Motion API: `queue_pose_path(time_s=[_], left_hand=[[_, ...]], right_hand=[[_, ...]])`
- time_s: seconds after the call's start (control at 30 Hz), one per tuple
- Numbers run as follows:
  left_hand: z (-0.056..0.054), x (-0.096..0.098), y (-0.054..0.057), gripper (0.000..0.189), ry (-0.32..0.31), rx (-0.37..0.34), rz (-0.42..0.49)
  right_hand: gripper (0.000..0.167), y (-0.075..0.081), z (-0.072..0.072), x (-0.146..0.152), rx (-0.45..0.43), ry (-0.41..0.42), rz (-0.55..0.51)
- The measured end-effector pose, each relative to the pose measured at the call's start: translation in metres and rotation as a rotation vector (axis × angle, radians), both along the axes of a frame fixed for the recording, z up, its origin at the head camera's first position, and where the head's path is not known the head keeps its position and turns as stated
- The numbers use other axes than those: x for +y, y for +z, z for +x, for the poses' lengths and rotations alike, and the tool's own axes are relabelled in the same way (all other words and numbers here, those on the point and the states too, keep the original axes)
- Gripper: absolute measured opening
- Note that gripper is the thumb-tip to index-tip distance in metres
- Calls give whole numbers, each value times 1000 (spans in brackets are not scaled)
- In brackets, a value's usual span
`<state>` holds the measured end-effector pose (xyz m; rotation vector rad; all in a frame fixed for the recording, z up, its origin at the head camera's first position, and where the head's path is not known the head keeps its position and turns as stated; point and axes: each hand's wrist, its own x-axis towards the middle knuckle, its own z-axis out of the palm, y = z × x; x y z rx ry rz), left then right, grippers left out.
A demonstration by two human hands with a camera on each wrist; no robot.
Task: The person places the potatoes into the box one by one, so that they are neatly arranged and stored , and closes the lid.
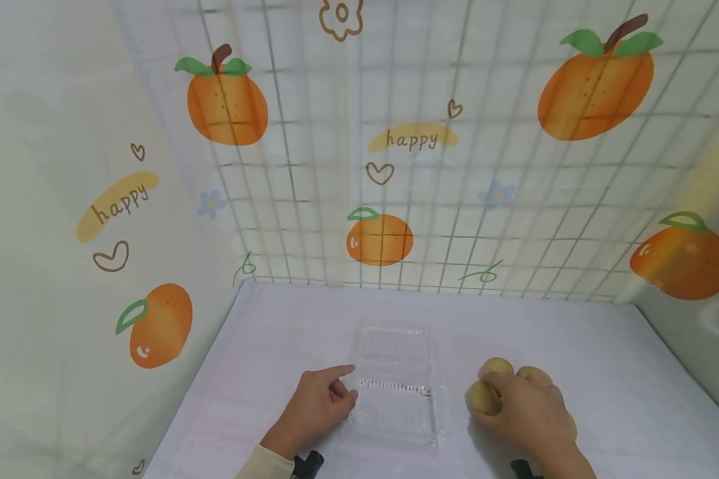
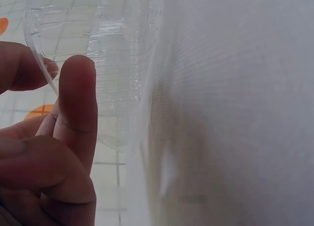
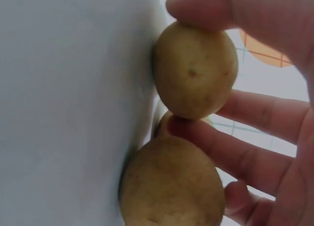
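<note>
My left hand (image 1: 323, 402) is at the left edge of a clear plastic container (image 1: 395, 436), whose lid lies folded back. In the left wrist view its straight index finger (image 2: 78, 88) and its thumb lie right at the clear rim (image 2: 34, 44), the other fingers curled below. My right hand (image 1: 527, 406) grips a small round yellow-brown potato (image 1: 485, 398) between thumb and fingers. In the right wrist view that potato (image 3: 196, 71) is close beside the white surface, and a second potato (image 3: 171, 184) sits below it, near the other fingers.
More potatoes (image 1: 497, 366) lie around my right hand, partly hidden under it. White cloth covers the table (image 1: 299, 319). Behind it rises a wire grid with a curtain (image 1: 311, 226) printed with oranges, and printed side sheets (image 1: 54, 332) stand on both sides.
</note>
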<state>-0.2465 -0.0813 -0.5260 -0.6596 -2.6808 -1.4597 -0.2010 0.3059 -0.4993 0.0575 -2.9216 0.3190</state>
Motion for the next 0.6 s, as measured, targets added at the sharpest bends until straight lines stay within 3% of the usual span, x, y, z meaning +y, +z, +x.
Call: queue_pose_path(time_s=[0.3, 0.6], left_hand=[[-2, -2, -2, 46, -23, -3, 5], [-2, -2, -4, 47, -32, -23, 12]], right_hand=[[59, 0, -1, -3, 105, 34, -41], [57, 7, 1, -10, 95, 25, -113]])
